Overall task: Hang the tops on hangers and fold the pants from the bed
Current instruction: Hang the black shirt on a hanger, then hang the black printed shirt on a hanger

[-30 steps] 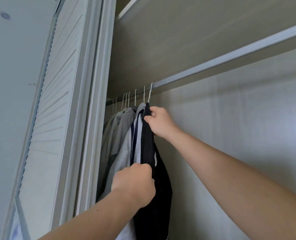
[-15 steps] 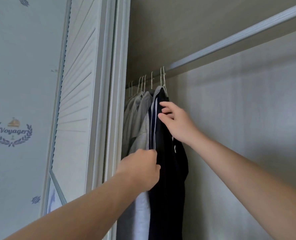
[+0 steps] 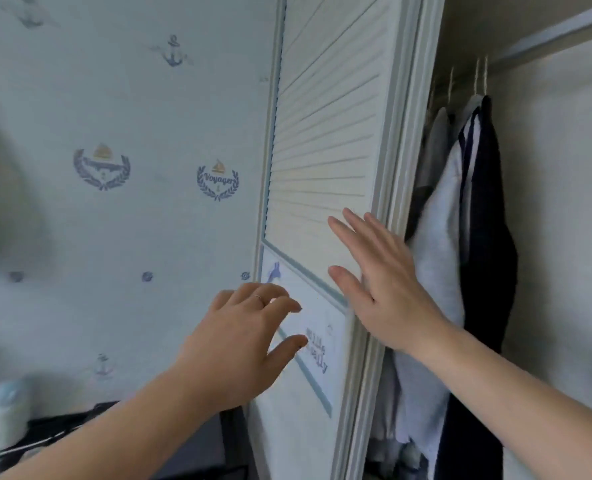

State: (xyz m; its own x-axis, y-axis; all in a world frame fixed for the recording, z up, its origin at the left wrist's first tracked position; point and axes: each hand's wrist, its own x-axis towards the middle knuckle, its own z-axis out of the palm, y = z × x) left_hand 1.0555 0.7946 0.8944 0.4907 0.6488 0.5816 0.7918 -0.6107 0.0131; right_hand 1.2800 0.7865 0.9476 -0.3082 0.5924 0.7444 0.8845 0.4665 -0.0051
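Hanging from the rail (image 3: 547, 38) at the far right, inside the wardrobe (image 3: 564, 202), were a dark top (image 3: 488, 237) outermost and a pale top (image 3: 436, 278) just beside it. Both hands were empty and open: the right hand (image 3: 384, 289) flat, fingers straight, over the edge of the louvred door (image 3: 322, 133), the left hand (image 3: 242, 337) loosely spread near its lower panel. Both tops looked soft and light — apt to slide off a shoulder — so they were best taken at the collar or by the hanger hooks (image 3: 480, 74).
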